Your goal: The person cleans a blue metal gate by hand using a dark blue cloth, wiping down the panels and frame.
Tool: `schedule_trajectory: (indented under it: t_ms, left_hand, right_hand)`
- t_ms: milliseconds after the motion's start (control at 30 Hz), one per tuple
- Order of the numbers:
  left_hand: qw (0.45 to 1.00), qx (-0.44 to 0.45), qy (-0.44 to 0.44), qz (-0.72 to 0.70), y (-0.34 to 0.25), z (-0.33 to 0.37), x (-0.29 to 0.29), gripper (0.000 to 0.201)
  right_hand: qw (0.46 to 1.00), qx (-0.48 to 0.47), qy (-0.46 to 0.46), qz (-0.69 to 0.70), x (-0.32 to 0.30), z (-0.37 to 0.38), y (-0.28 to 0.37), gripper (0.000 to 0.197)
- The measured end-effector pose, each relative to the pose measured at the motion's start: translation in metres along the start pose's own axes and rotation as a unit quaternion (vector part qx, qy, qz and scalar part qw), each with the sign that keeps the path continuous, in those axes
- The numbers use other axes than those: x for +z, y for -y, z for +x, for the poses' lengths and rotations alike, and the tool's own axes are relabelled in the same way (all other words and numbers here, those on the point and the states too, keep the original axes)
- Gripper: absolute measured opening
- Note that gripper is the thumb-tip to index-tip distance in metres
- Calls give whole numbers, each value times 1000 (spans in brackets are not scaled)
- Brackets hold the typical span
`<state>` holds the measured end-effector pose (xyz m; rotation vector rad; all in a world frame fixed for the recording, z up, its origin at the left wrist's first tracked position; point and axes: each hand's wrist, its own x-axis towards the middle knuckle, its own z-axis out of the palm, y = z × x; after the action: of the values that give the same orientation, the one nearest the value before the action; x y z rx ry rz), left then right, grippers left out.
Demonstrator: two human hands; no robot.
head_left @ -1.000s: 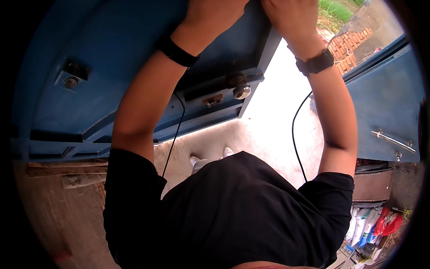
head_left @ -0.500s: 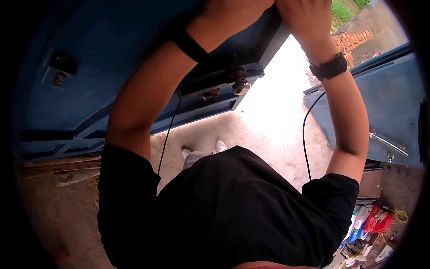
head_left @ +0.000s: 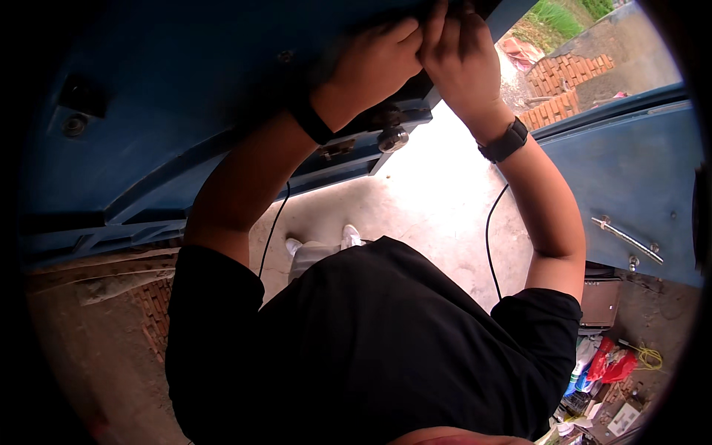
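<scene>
A blue metal door fills the upper left, close in front of me. My left hand is raised against it near its free edge, with curled fingers closed on something I cannot make out. Beside it, touching or almost touching, my right hand bends its fingers at the dark edge of the door, also closed; what lies under them is hidden. Below the hands, a shiny round knob and a small metal latch are fixed to the door.
At the right stands a second blue door leaf with a silver bolt. A bright gap opens between the leaves onto brick and grass. A brown case and bags, among them a red bag, lie at lower right.
Both hands have come lower into view, the right one also shifting left. More of the bent fingers now shows. The view has moved slightly.
</scene>
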<state>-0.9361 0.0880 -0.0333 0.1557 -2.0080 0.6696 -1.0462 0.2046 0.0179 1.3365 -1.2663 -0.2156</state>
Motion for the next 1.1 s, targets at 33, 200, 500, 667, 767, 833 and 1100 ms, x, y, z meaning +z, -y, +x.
schedule_trajectory:
  t_ms: [33,200,500,667,767,833,1100]
  left_hand:
    - [1000,-3,0,1,-4,-8,1,12]
    - [998,10,64,5,-24,-50,8,15]
    - [994,26,103,17,-38,-85,9,14]
    - [992,39,117,-7,-42,-87,5,9]
    - [966,59,253,10,-40,-79,-2,6]
    - [970,54,237,-19,-36,-77,-3,6]
    - [928,-41,320,-186,-38,-79,-5,15]
  right_hand:
    - [1000,12,-17,5,5,-1,6,31]
    - [999,-13,-27,44,20,-28,46,38]
    - [987,0,89,133,13,-47,84,26]
    - [975,15,139,175,13,-52,89,6]
    - [973,28,130,188,14,-50,85,3]
    - [951,29,173,254,14,-52,84,4]
    - [930,86,136,330,11,-52,81,6]
